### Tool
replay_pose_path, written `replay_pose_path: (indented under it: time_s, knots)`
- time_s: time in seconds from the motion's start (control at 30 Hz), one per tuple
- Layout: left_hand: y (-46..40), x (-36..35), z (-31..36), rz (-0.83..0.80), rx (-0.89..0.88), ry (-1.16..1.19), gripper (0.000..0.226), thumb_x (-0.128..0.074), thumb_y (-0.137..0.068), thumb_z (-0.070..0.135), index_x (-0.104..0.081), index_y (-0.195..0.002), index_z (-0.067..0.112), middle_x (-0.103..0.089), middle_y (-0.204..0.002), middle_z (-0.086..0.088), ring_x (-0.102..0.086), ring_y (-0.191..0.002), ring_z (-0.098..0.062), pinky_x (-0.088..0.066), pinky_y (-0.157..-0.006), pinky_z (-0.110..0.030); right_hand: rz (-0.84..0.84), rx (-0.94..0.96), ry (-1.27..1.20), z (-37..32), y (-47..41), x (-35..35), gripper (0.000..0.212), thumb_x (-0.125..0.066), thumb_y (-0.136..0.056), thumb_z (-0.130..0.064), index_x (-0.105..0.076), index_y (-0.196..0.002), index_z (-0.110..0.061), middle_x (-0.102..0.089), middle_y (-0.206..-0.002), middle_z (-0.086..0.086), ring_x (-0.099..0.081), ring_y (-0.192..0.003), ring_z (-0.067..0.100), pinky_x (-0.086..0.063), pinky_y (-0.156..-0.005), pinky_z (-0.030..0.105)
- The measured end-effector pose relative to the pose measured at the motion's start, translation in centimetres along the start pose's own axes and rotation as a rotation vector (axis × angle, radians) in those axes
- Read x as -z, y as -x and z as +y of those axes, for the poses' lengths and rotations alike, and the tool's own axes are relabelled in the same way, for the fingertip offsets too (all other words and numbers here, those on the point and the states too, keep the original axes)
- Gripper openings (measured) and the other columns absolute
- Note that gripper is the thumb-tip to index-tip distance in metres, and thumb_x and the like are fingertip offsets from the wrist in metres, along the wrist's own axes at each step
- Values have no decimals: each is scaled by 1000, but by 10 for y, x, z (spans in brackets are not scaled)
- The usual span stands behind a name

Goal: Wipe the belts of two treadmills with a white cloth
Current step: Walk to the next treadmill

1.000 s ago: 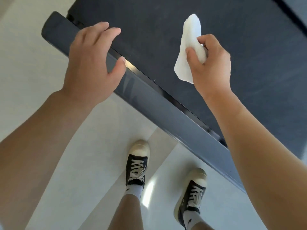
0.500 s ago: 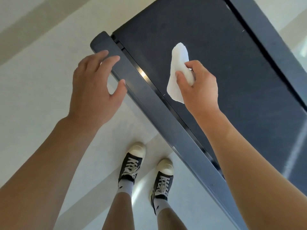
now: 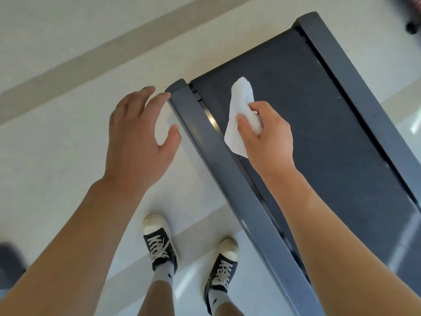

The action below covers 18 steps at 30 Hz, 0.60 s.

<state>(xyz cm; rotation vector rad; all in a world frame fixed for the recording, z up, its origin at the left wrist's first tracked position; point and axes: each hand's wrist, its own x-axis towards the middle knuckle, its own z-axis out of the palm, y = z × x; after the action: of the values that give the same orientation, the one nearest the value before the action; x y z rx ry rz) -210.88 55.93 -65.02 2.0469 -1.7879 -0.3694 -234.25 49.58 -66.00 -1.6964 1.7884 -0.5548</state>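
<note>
The right hand pinches the white cloth above the belt, now near the treadmill's far end, which has come into view as the person walked along the side rail. The left hand hovers open, holding nothing. This belt's pass looks nearly finished.

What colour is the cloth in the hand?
White; the cloth shows best in the head view.
</note>
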Motion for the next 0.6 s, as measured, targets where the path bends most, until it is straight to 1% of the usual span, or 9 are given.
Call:
replay_pose_path:
  time_s: [0.13,0.23,0.33,0.47,0.53,0.6]
  knots:
    - [-3,33,-12,3,32,25,55,-53,-98,38,-52,-150,19,-46,-159,-6,-37,-147,-33,-34,-119,-55,-39,19,8,-39,4,-1,23,-55,-97,-41,-58,-118,-30,-63,-98,-17,-60,-89,7,-54,-74,32]
    - [-11,73,-24,8,41,22,55,-54,-97,37,-53,-149,20,-47,-158,-6,-39,-146,-33,-35,-119,-56,-41,25,14,-80,6,3,23,-56,-98,-41,-58,-119,-30,-63,-98,-17,-60,-89,6,-54,-75,31]
    - [-23,122,-34,24,51,33,54,-55,-96,37,-54,-148,20,-48,-158,-5,-40,-146,-33,-35,-119,-55,-49,17,12,-127,9,15,23,-55,-99,-44,-57,-119,-33,-62,-99,-19,-59,-91,-1,-52,-75,28]
    - [-44,201,-45,47,71,50,54,-55,-96,38,-55,-147,20,-47,-158,-4,-40,-145,-31,-36,-119,-54,-64,59,34,-198,13,44,24,-56,-99,-45,-57,-120,-34,-62,-101,-21,-59,-91,1,-51,-74,26]
    - [-51,238,-43,54,39,41,54,-55,-96,38,-56,-146,18,-47,-157,-5,-41,-144,-32,-36,-119,-54,-55,89,67,-234,15,62,25,-55,-100,-44,-57,-122,-33,-61,-103,-21,-59,-89,4,-53,-75,28]
    - [-56,272,-34,52,-4,48,53,-53,-97,39,-58,-145,17,-47,-157,-6,-42,-144,-32,-36,-119,-53,-50,128,88,-269,16,78,24,-54,-100,-44,-57,-121,-32,-61,-104,-20,-58,-88,5,-54,-76,33]
